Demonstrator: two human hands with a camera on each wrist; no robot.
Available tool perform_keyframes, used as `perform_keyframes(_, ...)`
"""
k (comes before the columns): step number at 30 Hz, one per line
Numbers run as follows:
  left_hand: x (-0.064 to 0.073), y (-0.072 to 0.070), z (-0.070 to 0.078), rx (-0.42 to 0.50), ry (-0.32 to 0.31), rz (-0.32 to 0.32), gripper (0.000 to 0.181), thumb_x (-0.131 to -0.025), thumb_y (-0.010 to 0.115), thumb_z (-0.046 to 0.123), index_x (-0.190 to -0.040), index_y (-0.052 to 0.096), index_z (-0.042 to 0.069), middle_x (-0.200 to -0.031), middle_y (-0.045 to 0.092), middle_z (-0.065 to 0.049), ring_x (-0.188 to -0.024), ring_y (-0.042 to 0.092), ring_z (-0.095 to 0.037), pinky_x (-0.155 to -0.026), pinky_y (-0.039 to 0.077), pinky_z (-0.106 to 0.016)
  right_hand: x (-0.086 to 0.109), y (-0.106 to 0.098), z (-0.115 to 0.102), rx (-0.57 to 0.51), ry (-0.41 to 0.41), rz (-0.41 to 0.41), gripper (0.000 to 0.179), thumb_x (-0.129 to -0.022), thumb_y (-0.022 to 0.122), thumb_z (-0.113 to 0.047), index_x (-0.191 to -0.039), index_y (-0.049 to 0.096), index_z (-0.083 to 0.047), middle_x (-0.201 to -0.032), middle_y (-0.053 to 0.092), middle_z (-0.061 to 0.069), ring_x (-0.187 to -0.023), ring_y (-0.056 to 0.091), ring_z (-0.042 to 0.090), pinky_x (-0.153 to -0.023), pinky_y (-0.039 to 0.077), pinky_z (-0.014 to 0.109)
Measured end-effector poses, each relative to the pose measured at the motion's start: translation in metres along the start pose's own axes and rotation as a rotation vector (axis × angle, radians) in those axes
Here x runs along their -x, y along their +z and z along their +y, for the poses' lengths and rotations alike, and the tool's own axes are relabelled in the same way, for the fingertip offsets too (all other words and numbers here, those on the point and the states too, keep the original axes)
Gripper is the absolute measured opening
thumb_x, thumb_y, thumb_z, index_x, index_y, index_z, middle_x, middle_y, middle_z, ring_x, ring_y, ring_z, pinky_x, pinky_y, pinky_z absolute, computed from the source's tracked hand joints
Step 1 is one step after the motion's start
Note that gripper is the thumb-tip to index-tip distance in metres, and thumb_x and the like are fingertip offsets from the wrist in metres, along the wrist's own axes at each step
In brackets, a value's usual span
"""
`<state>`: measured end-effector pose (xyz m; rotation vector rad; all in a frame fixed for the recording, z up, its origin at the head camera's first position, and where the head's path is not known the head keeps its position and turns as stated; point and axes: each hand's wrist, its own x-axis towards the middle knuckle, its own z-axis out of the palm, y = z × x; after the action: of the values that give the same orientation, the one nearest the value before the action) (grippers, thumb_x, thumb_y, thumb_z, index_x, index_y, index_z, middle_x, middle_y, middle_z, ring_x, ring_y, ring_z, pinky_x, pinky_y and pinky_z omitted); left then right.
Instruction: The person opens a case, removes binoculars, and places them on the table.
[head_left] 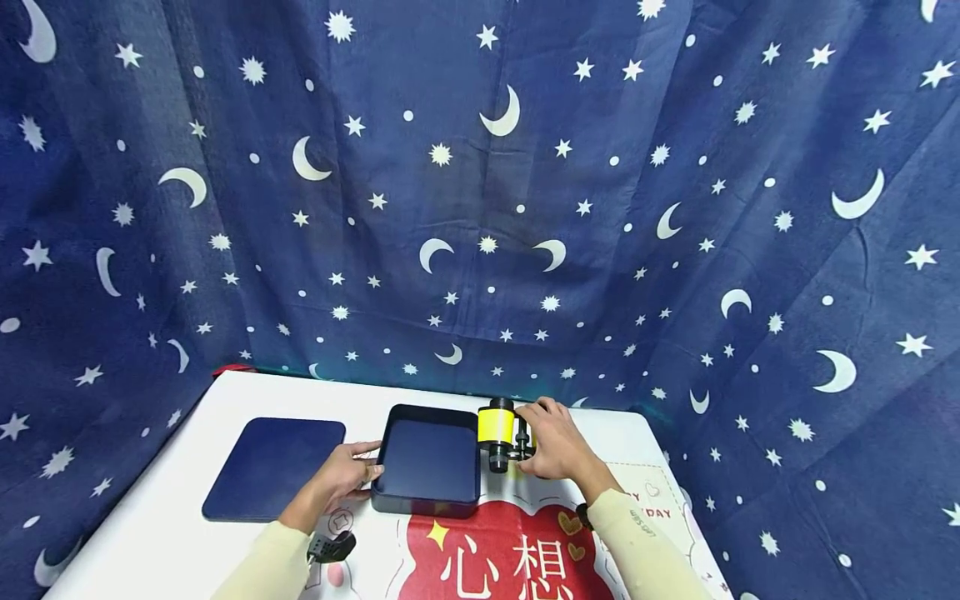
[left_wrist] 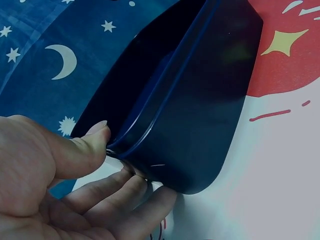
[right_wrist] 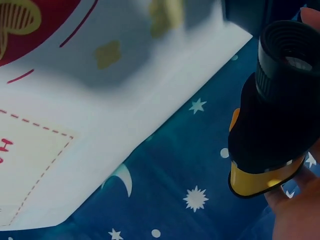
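Note:
My right hand (head_left: 557, 440) grips a pair of yellow and black binoculars (head_left: 496, 425) by one barrel, beside the right wall of a dark blue open box (head_left: 427, 504). In the right wrist view a black eyepiece of the binoculars (right_wrist: 285, 55) faces the camera, and fingers (right_wrist: 295, 200) curl under the yellow band. At the box's left side, my left hand (head_left: 347, 473) holds the wall. The left wrist view shows the thumb on the rim of the box (left_wrist: 200, 110) and the other fingers against its outer side. Only a dark blue floor shows inside the box.
A flat dark blue lid (head_left: 273, 467) lies on the white table left of the box. A red printed patch with characters (head_left: 502, 558) covers the front of the tabletop. A blue curtain with moons and stars (head_left: 480, 208) hangs behind the table and along both sides.

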<state>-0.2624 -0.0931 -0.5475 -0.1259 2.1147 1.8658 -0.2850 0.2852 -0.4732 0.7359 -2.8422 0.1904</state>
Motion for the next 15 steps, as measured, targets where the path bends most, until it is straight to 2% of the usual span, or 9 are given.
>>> perform_keyframes(5, -0.002, 0.001, 0.0, 0.006, 0.007, -0.002, 0.061, -0.097, 0.064, -0.005, -0.153, 0.043, -0.008, -0.139, 0.058, -0.04, -0.106, 0.075, -0.037, -0.091, 0.059, -0.061, 0.003, -0.003, 0.007, 0.004, 0.02, 0.013, 0.085, -0.061, 0.091, -0.037, -0.137, 0.062, -0.01, -0.13, 0.07, 0.006, -0.13, 0.053, 0.035, -0.115, 0.039, 0.059)
perform_keyframes(10, -0.004, 0.0, 0.003, 0.006, 0.017, -0.002, 0.062, -0.096, 0.064, -0.005, -0.154, 0.042, -0.008, -0.141, 0.056, -0.041, -0.109, 0.074, -0.04, -0.091, 0.06, -0.059, 0.002, -0.007, 0.012, -0.005, 0.022, 0.034, 0.086, -0.059, 0.091, -0.034, -0.137, 0.063, -0.009, -0.13, 0.07, 0.007, -0.131, 0.052, 0.036, -0.116, 0.037, 0.061)
perform_keyframes(15, -0.002, -0.002, -0.002, 0.005, 0.015, 0.003, 0.061, -0.095, 0.064, -0.006, -0.153, 0.044, -0.008, -0.141, 0.056, -0.041, -0.109, 0.073, -0.039, -0.089, 0.06, -0.059, 0.006, -0.007, 0.017, -0.015, 0.033, 0.041, 0.085, -0.059, 0.092, -0.033, -0.136, 0.063, -0.009, -0.129, 0.071, 0.006, -0.13, 0.053, 0.037, -0.114, 0.04, 0.061)
